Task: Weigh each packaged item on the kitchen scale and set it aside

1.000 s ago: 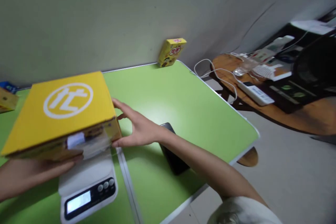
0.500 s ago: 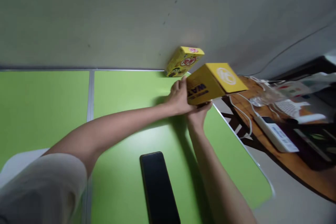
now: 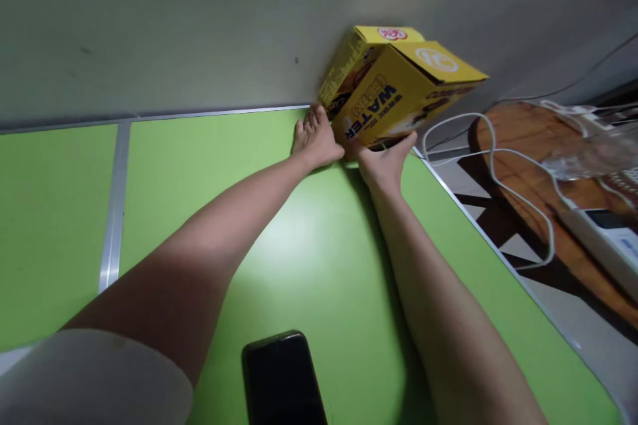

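Observation:
A yellow box printed with "WATER" leans at the table's far right corner, right in front of a second yellow box by the wall. The lower end of the front box rests in my right hand, with the thumb and fingers spread round its bottom edge. My left hand is at the lower left of the two boxes, fingers stretched toward the wall and nothing gripped; whether it touches either box I cannot tell. A black phone lies on the green table between my forearms.
A grey wall rises along the table's back edge. Past the right edge, a wooden table holds a power strip, a clear plastic bag and looping white cables.
The front box has moved back against the rear box, showing more of its printed face. My left hand has come off it and moved left. The view has shifted.

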`<state>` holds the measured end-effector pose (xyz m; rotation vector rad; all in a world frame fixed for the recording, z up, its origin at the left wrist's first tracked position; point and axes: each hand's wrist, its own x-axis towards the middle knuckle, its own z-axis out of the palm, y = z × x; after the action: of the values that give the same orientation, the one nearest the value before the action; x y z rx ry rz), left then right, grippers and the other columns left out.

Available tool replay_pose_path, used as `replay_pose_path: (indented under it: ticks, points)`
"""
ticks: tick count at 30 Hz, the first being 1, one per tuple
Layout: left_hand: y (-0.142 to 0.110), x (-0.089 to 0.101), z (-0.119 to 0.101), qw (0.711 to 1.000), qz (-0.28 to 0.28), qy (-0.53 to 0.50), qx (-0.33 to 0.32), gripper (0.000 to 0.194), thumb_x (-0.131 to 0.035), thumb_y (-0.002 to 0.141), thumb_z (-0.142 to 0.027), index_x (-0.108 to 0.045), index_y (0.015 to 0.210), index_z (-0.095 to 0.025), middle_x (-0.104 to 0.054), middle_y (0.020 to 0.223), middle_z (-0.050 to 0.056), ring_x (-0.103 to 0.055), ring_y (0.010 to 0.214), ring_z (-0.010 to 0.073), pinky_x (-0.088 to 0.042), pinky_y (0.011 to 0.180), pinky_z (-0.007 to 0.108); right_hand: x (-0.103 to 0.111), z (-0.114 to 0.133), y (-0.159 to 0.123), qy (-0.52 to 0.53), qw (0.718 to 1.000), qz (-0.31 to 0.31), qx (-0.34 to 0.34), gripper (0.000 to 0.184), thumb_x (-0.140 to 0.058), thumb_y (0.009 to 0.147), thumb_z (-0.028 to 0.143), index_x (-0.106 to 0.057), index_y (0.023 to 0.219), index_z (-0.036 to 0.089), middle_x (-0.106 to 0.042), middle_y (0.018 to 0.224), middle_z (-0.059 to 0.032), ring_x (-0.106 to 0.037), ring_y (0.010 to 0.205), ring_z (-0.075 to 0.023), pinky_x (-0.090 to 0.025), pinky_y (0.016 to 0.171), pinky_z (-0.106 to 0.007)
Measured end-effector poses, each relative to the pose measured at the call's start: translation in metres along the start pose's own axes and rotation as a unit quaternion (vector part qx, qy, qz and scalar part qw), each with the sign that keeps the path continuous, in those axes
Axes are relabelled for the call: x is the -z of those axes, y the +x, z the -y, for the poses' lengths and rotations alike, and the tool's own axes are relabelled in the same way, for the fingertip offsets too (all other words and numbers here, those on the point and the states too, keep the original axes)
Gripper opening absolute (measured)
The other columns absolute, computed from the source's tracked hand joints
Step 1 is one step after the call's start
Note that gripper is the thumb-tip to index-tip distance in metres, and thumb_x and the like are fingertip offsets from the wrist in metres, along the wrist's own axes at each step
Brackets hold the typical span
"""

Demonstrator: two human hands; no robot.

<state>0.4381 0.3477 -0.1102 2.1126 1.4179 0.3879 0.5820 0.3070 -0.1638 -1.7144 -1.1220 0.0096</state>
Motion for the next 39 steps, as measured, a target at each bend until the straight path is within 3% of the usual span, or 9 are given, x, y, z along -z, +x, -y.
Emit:
replay_pose_path:
  ticks: [3,8,14,23,32,39]
  points:
    - [0.011,-0.004,-0.004,1.000,-0.018,0.013,-0.001,0.094,-0.057,0.078,-0.030,-0.007,0.151,0.003,-0.013,0.162,0.021,-0.014,0.151,0.0228,-0.008,0.122,0.033,-0.013,-0.009,0.009,-0.015,1.000,-0.004,0.010,0.084,-0.077,0.058,0.047,-0.032,0.123,0.019,-0.045,0.124,-0.0149,-0.047,0.122,-0.0334,-0.038,0.104,-0.060]
    - [0.015,-0.007,-0.004,0.999,-0.024,0.022,-0.006,0.088,-0.053,0.081,-0.031,-0.010,0.152,0.000,-0.015,0.162,0.018,-0.015,0.150,0.0213,-0.008,0.122,0.032,-0.023,-0.023,0.017,-0.037,0.999,0.004,0.028,0.085,-0.072,0.065,0.047,-0.028,0.132,0.020,-0.038,0.130,-0.0160,-0.039,0.128,-0.0354,-0.034,0.106,-0.063]
    - [0.016,-0.008,-0.002,1.000,-0.024,0.006,-0.002,0.089,-0.051,0.080,-0.031,-0.007,0.153,-0.006,-0.015,0.163,0.012,-0.013,0.151,0.0212,-0.007,0.123,0.034,-0.026,-0.019,0.019,-0.052,0.998,0.033,-0.008,0.087,-0.072,0.066,0.046,-0.027,0.137,0.021,-0.032,0.135,-0.0174,-0.029,0.134,-0.0377,-0.030,0.108,-0.063]
    - [0.015,-0.008,0.000,0.999,-0.025,0.015,-0.013,0.091,-0.051,0.080,-0.037,-0.008,0.152,0.000,-0.012,0.163,0.016,-0.012,0.151,0.0222,-0.008,0.123,0.034,-0.009,-0.003,0.009,0.010,0.999,0.038,0.018,0.090,-0.076,0.056,0.053,-0.030,0.126,0.020,-0.041,0.132,-0.0158,-0.040,0.130,-0.0319,-0.030,0.111,-0.057]
    - [0.016,-0.008,0.007,0.999,-0.023,-0.020,-0.034,0.092,-0.054,0.079,-0.039,-0.008,0.153,-0.009,-0.014,0.163,0.015,-0.014,0.151,0.0241,-0.010,0.123,0.038,-0.002,0.009,0.002,0.044,0.998,0.045,0.009,0.081,-0.074,0.057,0.055,-0.035,0.118,0.019,-0.047,0.123,-0.0131,-0.048,0.121,-0.0289,-0.035,0.108,-0.051]
    - [0.015,-0.006,0.008,0.998,-0.010,-0.034,-0.042,0.093,-0.056,0.081,-0.041,-0.008,0.153,-0.006,-0.010,0.163,0.017,-0.011,0.151,0.0255,-0.008,0.123,0.037,-0.001,0.014,0.001,0.050,0.997,0.062,0.004,0.083,-0.075,0.054,0.056,-0.035,0.116,0.018,-0.049,0.125,-0.0149,-0.049,0.123,-0.0284,-0.036,0.109,-0.049]
